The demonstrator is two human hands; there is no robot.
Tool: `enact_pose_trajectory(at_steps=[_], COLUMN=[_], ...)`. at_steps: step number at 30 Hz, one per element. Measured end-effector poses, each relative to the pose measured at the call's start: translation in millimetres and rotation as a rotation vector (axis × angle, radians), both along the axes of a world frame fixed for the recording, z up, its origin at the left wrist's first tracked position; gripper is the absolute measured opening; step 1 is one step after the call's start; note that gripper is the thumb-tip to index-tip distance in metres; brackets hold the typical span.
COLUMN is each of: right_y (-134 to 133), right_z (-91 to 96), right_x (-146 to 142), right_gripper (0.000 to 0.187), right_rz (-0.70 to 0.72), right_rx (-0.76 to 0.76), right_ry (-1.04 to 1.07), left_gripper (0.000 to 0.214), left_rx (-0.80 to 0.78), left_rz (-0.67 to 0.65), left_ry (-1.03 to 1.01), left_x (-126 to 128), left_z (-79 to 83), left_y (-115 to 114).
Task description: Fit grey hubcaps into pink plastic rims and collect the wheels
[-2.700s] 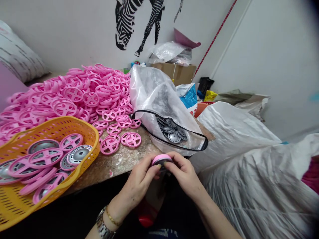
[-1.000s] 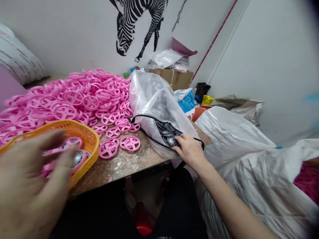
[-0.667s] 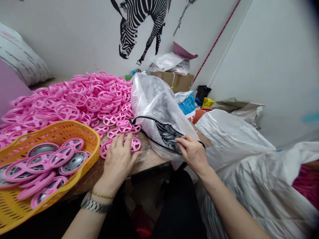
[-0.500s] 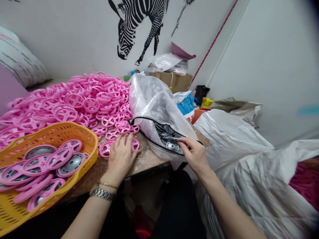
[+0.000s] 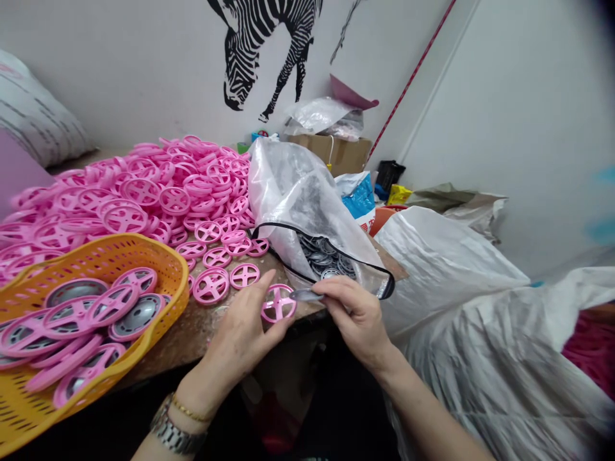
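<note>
A pink spoked wheel rim (image 5: pixel 278 303) is held upright between the thumb and fingers of my left hand (image 5: pixel 240 330), near the table's front edge. My right hand (image 5: pixel 355 314) pinches a thin grey disc (image 5: pixel 306 295), seen nearly edge-on and close to the right side of that rim. Behind my right hand, a clear plastic bag (image 5: pixel 298 192) with a black-edged mouth lies open, with grey hubcap-like discs (image 5: pixel 324 255) inside. Loose pink rims (image 5: pixel 211 285) lie beyond my left hand, in front of a large heap of pink rims (image 5: pixel 144 189).
At left, a yellow perforated basket (image 5: pixel 163 256) contains pink rims, several fitted with grey discs. White sacks (image 5: pixel 446 256) stand to the right of the table (image 5: pixel 192 333). A cardboard box (image 5: pixel 350 153) is behind the bag, against the wall.
My right hand has come out of the bag's mouth with a grey disc and moved left. My left hand has picked up a pink rim from the table and moved right, towards my right hand.
</note>
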State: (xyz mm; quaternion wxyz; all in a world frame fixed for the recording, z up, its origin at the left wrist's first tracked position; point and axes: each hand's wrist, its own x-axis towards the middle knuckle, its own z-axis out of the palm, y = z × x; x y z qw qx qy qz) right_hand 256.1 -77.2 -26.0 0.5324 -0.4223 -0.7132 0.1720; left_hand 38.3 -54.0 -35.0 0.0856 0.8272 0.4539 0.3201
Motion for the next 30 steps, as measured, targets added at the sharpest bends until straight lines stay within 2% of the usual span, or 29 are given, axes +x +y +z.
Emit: enact_pose_trajectory(at_steps=[3, 7, 12, 15, 18, 20, 22, 24, 27, 30], right_y=[-4, -7, -14, -19, -20, -18, -15, -12, -11, -14], right_z=[-0.8, -8.7, -10.4, -6.2, -6.9, -11.5, -17.5, -22.1, -23.1, -19.4], right_x=[-5, -9, -14, -16, -18, -21, -23, -24, -24, -23], right_gripper=[0.029, 0.032, 0.035, 0.037, 0.037, 0.033, 0.026, 0.024, 0.021, 0.017], right_rz=[0.039, 0.055, 0.094, 0.113, 0.114, 0.167, 0.235, 0.258, 0.224, 0.194], right_rx=[0.067, 0.173, 0.101, -0.083, -0.403, -0.61, -0.752, -0.818, -0.796, -0.734], right_ry=[-0.173, -0.35, -0.332, -0.177, 0.08, 0.248, 0.387, 0.487, 0.529, 0.499], left_gripper=[0.064, 0.067, 0.069, 0.07, 0.075, 0.077, 0.076, 0.077, 0.074, 0.049], left_rx=[-0.048, -0.059, -0.019, 0.039, 0.083, 0.088, 0.067, -0.009, -0.241, -0.502], left_rz=[-0.075, -0.097, -0.142, -0.161, -0.182, -0.197, -0.207, -0.196, -0.128, -0.131], left_ry=[-0.041, -0.083, -0.077, -0.032, 0.011, 0.021, 0.009, -0.037, -0.193, -0.382], left_x=[4, 8, 11, 11, 13, 15, 18, 20, 21, 22], left_z=[1.5, 2.6, 0.7, -0.2, 0.4, -0.5, -4.0, -9.5, -15.3, -12.1], left_y=[-8, -12, -14, -17, -21, -24, -26, -28, -29, -29])
